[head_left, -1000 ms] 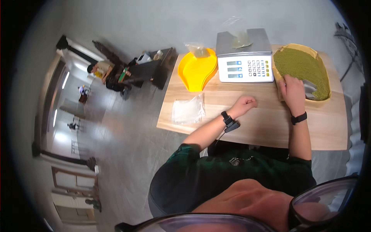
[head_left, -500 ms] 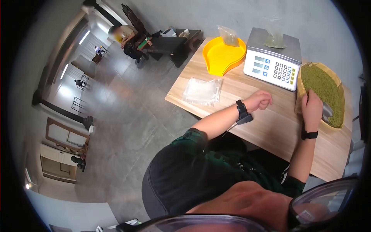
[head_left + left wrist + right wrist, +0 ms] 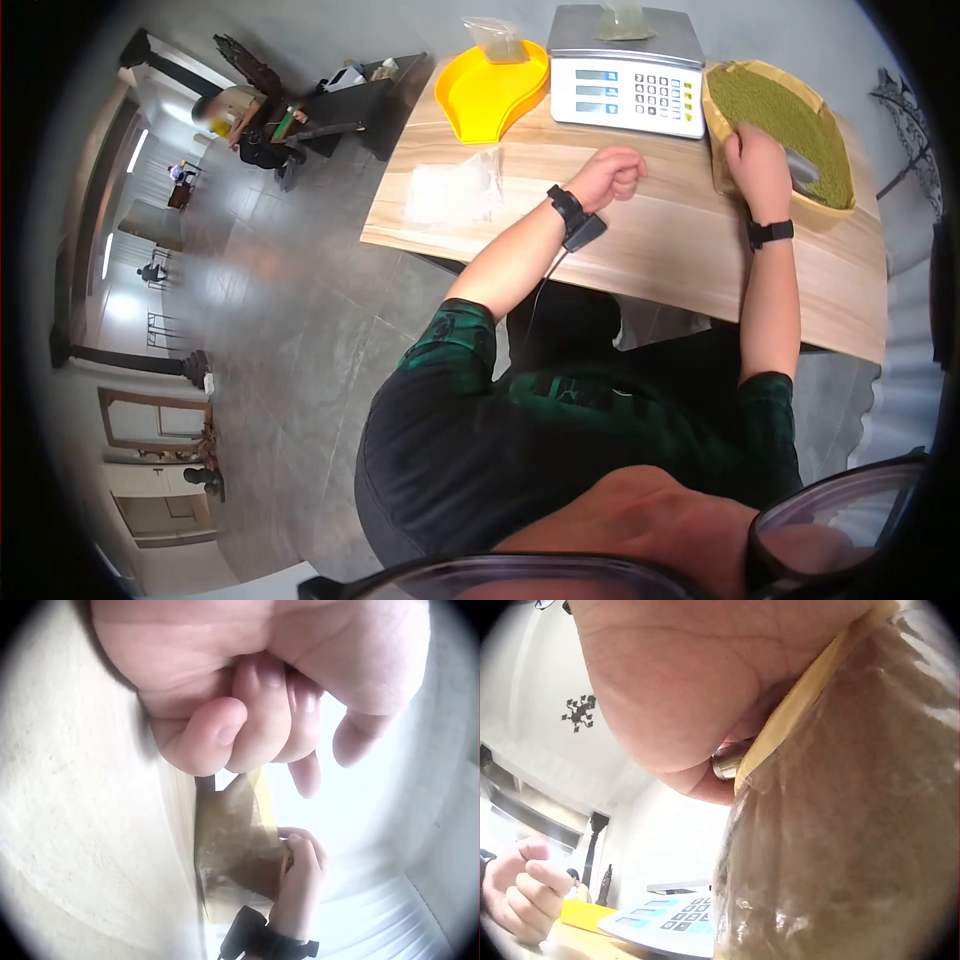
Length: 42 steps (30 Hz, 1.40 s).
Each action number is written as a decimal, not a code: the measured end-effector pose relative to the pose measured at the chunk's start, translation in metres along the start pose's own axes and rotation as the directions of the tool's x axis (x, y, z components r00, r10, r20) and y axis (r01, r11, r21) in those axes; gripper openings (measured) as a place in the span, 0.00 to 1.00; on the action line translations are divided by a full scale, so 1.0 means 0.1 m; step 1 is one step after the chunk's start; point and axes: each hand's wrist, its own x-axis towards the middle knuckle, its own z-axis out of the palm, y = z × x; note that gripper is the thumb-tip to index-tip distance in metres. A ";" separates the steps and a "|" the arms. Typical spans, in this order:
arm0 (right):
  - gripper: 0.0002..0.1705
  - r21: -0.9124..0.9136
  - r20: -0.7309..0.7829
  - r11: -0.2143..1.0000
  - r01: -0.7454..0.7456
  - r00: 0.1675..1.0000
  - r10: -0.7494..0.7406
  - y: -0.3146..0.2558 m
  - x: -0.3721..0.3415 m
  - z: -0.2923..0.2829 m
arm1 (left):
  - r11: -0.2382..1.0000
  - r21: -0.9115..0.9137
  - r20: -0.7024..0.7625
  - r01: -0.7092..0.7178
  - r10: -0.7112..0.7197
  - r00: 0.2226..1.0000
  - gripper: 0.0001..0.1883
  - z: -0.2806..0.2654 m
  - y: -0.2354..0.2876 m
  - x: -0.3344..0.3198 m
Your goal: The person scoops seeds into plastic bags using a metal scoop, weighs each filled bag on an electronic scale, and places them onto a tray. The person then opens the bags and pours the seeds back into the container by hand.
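My right hand (image 3: 760,170) is at the near rim of a tan, plastic-wrapped container (image 3: 817,825) filled with fine green granules (image 3: 785,120). Its fingers curl round the handle of a metal scoop (image 3: 803,168), whose blade lies on the granules. In the right wrist view the scoop's shiny handle end (image 3: 726,761) shows between hand and rim. My left hand (image 3: 605,175) rests idle by the tabletop in front of the scale (image 3: 625,95), fingers loosely curled with nothing in them. A clear bag with some green contents (image 3: 625,22) stands on the scale's metal plate.
Left of the scale lies a yellow scoop-shaped tray (image 3: 490,95) with a partly filled clear bag (image 3: 497,40) at its back edge. Clear plastic bags (image 3: 450,190) lie flat near the table's left edge. Another person (image 3: 240,120) sits at a dark table farther off.
The head view has shifted and turned, so the table sits higher in it now. My right hand stays at the container's rim with the scoop, and the left hand remains before the scale.
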 end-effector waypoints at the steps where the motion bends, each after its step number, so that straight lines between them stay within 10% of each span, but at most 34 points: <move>1: 0.12 0.013 -0.016 1.000 0.007 1.000 -0.007 0.00 0.00 0.01 | 1.000 0.010 0.008 -0.004 0.004 1.000 0.14 0.00 0.00 0.00; 28: 0.09 0.084 0.014 0.996 0.034 0.999 -0.035 0.01 -0.02 0.00 | 0.997 0.076 -0.063 0.018 -0.013 0.998 0.13 0.09 -0.03 0.04; 33: 0.08 0.162 -0.002 0.985 0.067 0.998 -0.067 0.06 -0.03 -0.02 | 0.833 0.518 0.010 0.195 -0.234 0.972 0.12 0.29 0.10 0.16; 42: 0.07 0.181 0.020 0.982 0.049 0.998 -0.054 0.05 -0.04 -0.06 | 0.833 0.432 -0.077 0.347 -0.349 0.934 0.10 0.23 0.13 0.33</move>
